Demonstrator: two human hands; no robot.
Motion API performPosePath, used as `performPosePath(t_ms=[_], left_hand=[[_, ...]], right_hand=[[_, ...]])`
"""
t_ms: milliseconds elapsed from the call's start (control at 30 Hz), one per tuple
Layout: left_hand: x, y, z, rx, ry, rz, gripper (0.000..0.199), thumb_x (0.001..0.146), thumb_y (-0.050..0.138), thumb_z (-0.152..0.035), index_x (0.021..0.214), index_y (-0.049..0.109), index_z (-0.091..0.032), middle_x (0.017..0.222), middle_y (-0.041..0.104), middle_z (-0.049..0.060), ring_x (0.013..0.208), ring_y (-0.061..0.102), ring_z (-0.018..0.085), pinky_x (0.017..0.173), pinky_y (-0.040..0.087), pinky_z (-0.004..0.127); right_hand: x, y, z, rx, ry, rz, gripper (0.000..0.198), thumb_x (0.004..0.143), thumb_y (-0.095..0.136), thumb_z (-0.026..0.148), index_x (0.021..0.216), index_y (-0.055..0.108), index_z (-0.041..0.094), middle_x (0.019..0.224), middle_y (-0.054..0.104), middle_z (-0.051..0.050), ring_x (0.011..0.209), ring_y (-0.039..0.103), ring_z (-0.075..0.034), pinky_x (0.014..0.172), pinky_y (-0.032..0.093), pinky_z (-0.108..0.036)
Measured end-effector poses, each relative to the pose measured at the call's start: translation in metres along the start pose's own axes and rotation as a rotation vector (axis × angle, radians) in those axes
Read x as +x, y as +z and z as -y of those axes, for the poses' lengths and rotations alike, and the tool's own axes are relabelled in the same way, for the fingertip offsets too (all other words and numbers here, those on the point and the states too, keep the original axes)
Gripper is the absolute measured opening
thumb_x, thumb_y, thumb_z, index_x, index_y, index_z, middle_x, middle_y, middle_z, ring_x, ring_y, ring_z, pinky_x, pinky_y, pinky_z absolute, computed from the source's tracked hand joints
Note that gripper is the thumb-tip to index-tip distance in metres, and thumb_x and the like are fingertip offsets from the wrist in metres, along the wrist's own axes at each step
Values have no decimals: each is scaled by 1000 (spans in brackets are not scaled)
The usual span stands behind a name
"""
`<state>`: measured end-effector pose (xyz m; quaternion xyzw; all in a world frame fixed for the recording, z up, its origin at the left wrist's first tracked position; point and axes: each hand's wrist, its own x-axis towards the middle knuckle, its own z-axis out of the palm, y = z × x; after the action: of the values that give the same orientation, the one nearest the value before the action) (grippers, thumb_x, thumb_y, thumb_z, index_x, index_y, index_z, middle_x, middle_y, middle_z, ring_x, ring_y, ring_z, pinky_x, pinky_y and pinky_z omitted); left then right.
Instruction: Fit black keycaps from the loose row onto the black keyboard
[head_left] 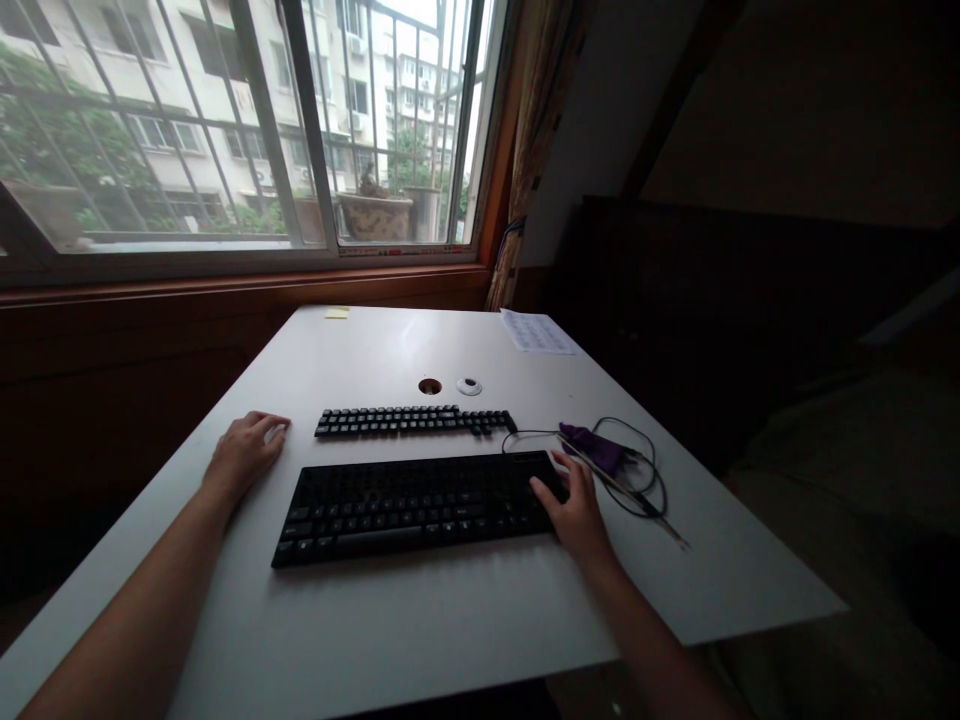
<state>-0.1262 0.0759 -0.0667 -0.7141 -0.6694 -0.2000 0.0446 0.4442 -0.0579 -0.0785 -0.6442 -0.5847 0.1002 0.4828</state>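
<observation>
Head view: hands apart, the left hand (246, 452) resting on the table (405, 625), the right hand (577, 500) at the keyboard (412, 510), grip unclear; light, steadying pressure would serve best.

The white counter (420, 620) carries a black keyboard (405, 508) at the right fingers (574, 477), purple cloth (598, 451) and cable (663, 495) just right of them, papers (540, 333) beyond, and keys (397, 421) right of the left fingers (264, 418).
</observation>
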Motion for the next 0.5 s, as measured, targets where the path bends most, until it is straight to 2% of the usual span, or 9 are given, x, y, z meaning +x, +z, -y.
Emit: performPosePath(t_ms=[100, 200, 333, 500], left_hand=[[1, -1, -4, 58, -17, 9, 46, 96, 42, -43, 122, 74, -23, 130, 67, 12, 116, 64, 32, 103, 52, 45], [1, -2, -8, 95, -35, 15, 49, 97, 40, -42, 126, 72, -20, 133, 67, 15, 119, 62, 35, 104, 51, 47], [1, 2, -8, 90, -69, -9, 53, 97, 41, -42, 132, 69, -14, 140, 64, 20, 130, 57, 37, 113, 44, 51], [0, 5, -8, 112, -171, 0, 57, 99, 39, -45, 140, 64, -16, 153, 57, 20, 144, 48, 37, 120, 35, 54]], right_hand=[[-1, 0, 0, -10, -18, 2, 57, 90, 69, 52, 140, 56, 27, 135, 55, -12, 123, 63, -34, 110, 54, -58], [-1, 0, 1, 2, 7, -12, 50, 94, 62, 49, 138, 57, 26, 135, 55, -13, 121, 65, -32, 110, 54, -57], [-1, 0, 1, 17, 23, -25, 48, 96, 59, 52, 135, 58, 25, 134, 57, -14, 118, 65, -32, 108, 54, -58], [0, 0, -1, 32, 14, -32, 44, 98, 58, 53, 131, 60, 24, 132, 59, -14, 117, 66, -32, 105, 56, -58]])
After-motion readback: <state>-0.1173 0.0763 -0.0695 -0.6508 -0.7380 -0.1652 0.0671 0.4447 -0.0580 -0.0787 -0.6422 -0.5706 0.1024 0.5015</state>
